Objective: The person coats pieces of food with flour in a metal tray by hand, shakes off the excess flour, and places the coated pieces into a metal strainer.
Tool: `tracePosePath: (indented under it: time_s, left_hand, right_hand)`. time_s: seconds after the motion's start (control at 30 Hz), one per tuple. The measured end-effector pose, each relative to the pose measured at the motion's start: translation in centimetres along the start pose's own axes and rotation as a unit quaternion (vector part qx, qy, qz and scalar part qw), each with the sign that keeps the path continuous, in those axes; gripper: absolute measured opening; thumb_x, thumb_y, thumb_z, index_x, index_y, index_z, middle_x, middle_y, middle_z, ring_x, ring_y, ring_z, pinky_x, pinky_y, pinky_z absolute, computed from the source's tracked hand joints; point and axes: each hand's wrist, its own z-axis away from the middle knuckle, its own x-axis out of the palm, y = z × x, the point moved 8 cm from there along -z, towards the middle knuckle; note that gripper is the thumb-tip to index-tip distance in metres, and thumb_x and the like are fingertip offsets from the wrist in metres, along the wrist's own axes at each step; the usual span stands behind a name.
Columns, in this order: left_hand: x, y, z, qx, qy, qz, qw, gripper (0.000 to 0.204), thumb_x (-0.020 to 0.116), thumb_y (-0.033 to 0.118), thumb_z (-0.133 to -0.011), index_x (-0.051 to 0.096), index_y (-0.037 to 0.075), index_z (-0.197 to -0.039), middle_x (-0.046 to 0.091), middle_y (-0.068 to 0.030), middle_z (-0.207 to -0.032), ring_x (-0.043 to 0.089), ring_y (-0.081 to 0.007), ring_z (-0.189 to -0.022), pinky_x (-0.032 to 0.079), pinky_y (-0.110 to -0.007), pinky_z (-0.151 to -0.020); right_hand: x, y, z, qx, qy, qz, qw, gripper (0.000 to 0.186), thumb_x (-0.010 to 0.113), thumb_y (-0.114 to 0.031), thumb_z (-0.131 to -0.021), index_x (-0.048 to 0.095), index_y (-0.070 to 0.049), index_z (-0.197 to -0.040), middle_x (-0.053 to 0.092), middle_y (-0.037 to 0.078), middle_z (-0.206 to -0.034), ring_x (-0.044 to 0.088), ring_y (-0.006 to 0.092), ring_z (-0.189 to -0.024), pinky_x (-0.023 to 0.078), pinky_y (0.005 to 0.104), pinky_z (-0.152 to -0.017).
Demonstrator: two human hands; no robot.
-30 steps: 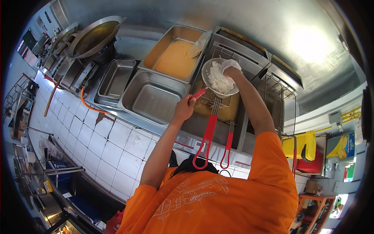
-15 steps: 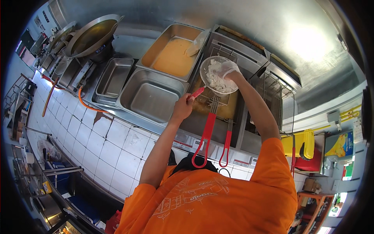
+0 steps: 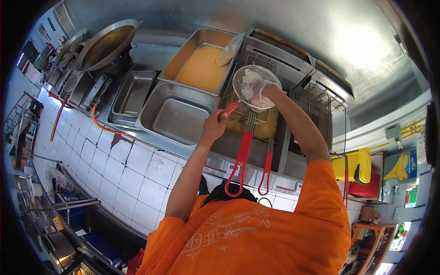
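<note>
My left hand (image 3: 213,125) is closed round the red handle (image 3: 229,108) of a round mesh strainer (image 3: 237,83). White-coated pieces of food (image 3: 248,82) lie in the strainer, which is held over the fryer's brownish oil (image 3: 270,120). My right hand (image 3: 270,93), in a clear plastic glove, reaches down among the pieces. Its fingers are blurred and partly hidden, so their grip does not show. Below the strainer, a wire fryer basket (image 3: 250,120) with a red handle (image 3: 241,158) sits in the oil. Beside it is a second red handle (image 3: 266,170).
Left of the fryer stand an orange-tinged steel pan (image 3: 172,68) with a plastic bag (image 3: 229,51) in it, a deep steel pan (image 3: 181,110) and a smaller one (image 3: 133,91). A large wok (image 3: 107,43) is farther left. More wire baskets (image 3: 321,98) are at the right.
My right hand has pushed deeper into the strainer, and the white pieces under it have shifted. My left hand keeps its hold on the handle.
</note>
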Motion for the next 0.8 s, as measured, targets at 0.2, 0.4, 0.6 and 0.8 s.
tracePosePath:
  time_s: [0.2, 0.4, 0.6, 0.8]
  left_hand:
    - [0.5, 0.4, -0.2, 0.000, -0.004, 0.006, 1.000, 0.032, 0.057, 0.034, -0.097, 0.065, 0.006, -0.111, 0.071, -0.0185, -0.097, 0.067, -0.0397, -0.093, 0.052, -0.046, -0.080]
    - [0.6, 0.5, -0.3, 0.002, -0.013, 0.008, 1.000, 0.035, 0.056, 0.032, -0.099, 0.065, 0.002, -0.114, 0.070, -0.0172, -0.095, 0.067, -0.0305, -0.090, 0.050, -0.038, -0.082]
    - [0.6, -0.7, -0.6, 0.004, -0.019, 0.022, 1.000, 0.034, 0.056, 0.031, -0.100, 0.064, 0.001, -0.114, 0.066, -0.0095, -0.082, 0.063, -0.0187, -0.069, 0.050, -0.034, -0.065]
    - [0.7, 0.0, -0.7, -0.017, -0.032, 0.037, 0.999, 0.032, 0.057, 0.032, -0.098, 0.065, 0.004, -0.111, 0.070, -0.0180, -0.095, 0.068, -0.0369, -0.091, 0.052, -0.043, -0.079]
  right_hand:
    - [1.9, 2.7, -4.1, -0.013, 0.088, 0.087, 0.992, 0.065, 0.078, -0.027, -0.071, 0.060, -0.012, -0.131, 0.069, 0.021, -0.111, 0.066, 0.0339, -0.108, 0.053, 0.0445, -0.091]
    - [-2.7, 10.4, -0.2, -0.021, 0.292, -0.249, 0.923, 0.053, 0.074, -0.023, -0.079, 0.059, -0.010, -0.128, 0.069, 0.019, -0.109, 0.066, 0.0314, -0.100, 0.052, 0.0402, -0.089]
    - [-4.1, 11.3, 0.5, 0.003, 0.296, -0.298, 0.907, 0.042, 0.072, -0.027, -0.080, 0.063, -0.008, -0.117, 0.069, 0.017, -0.105, 0.065, 0.0316, -0.098, 0.050, 0.0403, -0.086]
    - [-2.4, 14.0, 0.0, -0.004, 0.308, -0.509, 0.804, 0.032, 0.074, -0.019, -0.083, 0.066, -0.004, -0.110, 0.071, 0.008, -0.096, 0.064, 0.0201, -0.083, 0.051, 0.0355, -0.074]
